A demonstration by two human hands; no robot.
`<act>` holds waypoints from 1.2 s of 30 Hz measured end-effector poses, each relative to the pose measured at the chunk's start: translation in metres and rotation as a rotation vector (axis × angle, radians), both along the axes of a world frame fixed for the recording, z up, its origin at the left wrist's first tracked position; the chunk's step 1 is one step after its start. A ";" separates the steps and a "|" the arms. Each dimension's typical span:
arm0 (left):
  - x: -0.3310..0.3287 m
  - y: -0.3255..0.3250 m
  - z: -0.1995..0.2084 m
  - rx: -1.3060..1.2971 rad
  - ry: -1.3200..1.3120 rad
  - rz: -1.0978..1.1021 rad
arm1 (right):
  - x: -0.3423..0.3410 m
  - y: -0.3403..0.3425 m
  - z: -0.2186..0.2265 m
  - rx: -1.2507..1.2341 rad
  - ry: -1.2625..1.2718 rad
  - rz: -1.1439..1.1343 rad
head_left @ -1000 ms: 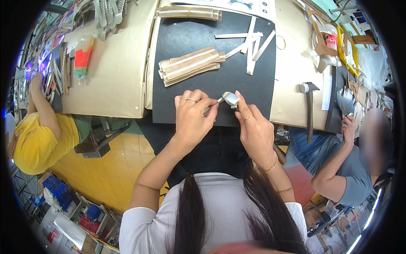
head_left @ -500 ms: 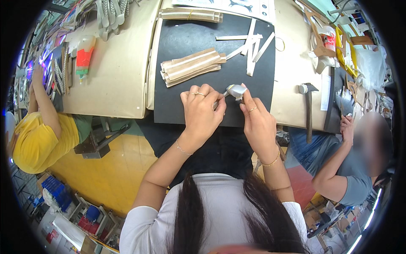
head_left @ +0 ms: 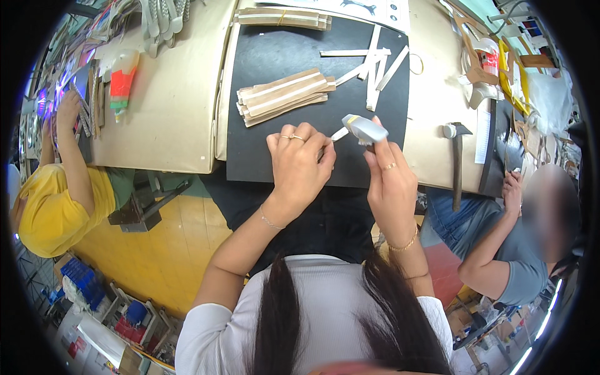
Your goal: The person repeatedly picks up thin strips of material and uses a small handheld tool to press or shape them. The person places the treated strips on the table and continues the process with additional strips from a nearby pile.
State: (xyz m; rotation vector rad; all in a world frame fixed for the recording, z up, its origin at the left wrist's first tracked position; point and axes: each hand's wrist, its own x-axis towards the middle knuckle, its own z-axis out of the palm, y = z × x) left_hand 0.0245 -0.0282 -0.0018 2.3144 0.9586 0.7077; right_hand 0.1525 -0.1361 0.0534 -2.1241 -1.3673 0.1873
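Observation:
My left hand (head_left: 299, 159) is closed over the dark mat (head_left: 275, 147), its thumb and fingertips pinching a narrow whitish strip (head_left: 339, 134). Opposite it, my right hand (head_left: 392, 184) grips a smooth silver-grey piece (head_left: 367, 130) with a yellowish band and a ragged pale lower edge. Its exact kind is unclear. The piece is tilted and close to the strip's end; whether they touch cannot be told. Beyond my hands lies a stack of brown strips (head_left: 284, 97) with white centre lines. Several loose whitish strips (head_left: 372, 75) lie crossed to its right.
A banded brown bundle (head_left: 284, 19) lies at the mat's far edge. To the right are a hammer (head_left: 457, 162) and a bottle (head_left: 487, 56); to the left, an orange-and-green squeeze bottle (head_left: 122, 84). Co-workers sit on both sides, one in a yellow shirt (head_left: 53, 209).
My right hand has shifted slightly right with the silver-grey piece, which has turned and shows more of its face. My left hand stays nearly still. The left co-worker's arm has moved.

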 end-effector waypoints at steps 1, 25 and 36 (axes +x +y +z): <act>-0.001 -0.001 0.000 -0.002 0.012 0.001 | -0.002 -0.001 0.001 0.080 -0.011 0.028; -0.022 0.006 0.001 -0.020 0.002 -0.038 | -0.007 -0.006 -0.007 -0.241 -0.095 0.084; -0.019 0.005 0.002 0.171 0.030 -0.069 | -0.007 -0.007 0.002 -0.050 -0.036 0.068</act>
